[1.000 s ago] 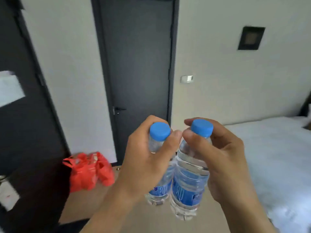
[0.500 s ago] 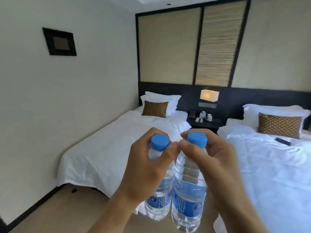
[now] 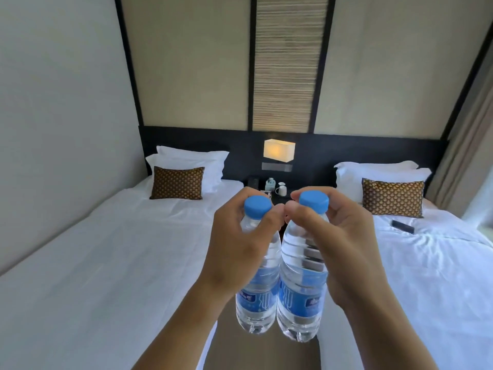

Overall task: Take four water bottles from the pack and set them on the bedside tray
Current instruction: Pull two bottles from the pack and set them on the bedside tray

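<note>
Two clear water bottles with blue caps and blue labels hang side by side in front of me. My left hand (image 3: 237, 244) grips the left bottle (image 3: 257, 303) at its neck. My right hand (image 3: 344, 247) grips the right bottle (image 3: 301, 303) the same way. Both bottles are upright, in the air over the aisle between two beds. Far ahead, the dark bedside table (image 3: 277, 193) between the beds carries a white cup (image 3: 280, 188), a small bottle-like item (image 3: 270, 183) and a dark object. A tray cannot be made out. The pack is out of view.
A white bed (image 3: 112, 257) lies on the left and another white bed (image 3: 432, 276) on the right, each with a patterned cushion. A dark remote (image 3: 402, 226) lies on the right bed. A lit lamp (image 3: 279, 150) hangs above the table. The brown floor aisle (image 3: 264, 351) runs forward.
My view has swung from the door and red bag round to face the two beds, and I have come closer to the aisle. Both hands keep their grip on the bottles.
</note>
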Motion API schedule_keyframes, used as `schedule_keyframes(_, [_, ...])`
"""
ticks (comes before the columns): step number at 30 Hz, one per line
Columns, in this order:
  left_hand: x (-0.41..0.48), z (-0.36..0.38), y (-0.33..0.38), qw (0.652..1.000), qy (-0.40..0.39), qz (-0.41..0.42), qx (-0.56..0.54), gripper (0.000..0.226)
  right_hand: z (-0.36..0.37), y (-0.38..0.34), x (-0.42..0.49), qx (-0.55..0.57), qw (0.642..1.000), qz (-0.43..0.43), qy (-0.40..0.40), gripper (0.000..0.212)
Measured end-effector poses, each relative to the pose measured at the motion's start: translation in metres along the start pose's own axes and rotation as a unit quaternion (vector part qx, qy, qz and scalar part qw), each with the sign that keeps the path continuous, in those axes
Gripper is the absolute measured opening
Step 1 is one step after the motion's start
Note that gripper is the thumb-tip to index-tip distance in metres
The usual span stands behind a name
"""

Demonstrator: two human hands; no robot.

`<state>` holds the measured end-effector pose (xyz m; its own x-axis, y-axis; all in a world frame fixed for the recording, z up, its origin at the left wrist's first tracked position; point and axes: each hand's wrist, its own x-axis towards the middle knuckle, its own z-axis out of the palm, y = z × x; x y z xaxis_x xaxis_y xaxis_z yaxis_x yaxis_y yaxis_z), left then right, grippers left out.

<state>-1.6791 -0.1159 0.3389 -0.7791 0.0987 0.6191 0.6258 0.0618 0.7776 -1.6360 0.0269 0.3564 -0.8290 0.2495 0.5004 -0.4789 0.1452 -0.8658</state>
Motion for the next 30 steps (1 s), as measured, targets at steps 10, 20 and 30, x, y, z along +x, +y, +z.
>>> schedule_keyframes(10, [0.302,0.093,-0.209,0.997,-0.073,-0.010,-0.028,0.018,0.005,0.162,0.304,-0.012,0.995,0.054,0.081,0.030])
schedule_keyframes(20, [0.556,0.249,-0.436,0.994,-0.088,-0.043,-0.046,0.034,-0.062,0.376,0.602,-0.032,0.995,0.040,0.087,0.024])
schedule_keyframes(30, [0.819,0.358,-0.606,0.985,-0.083,-0.070,-0.131,0.043,-0.092,0.530,0.900,0.004,0.994,0.052,0.092,0.012])
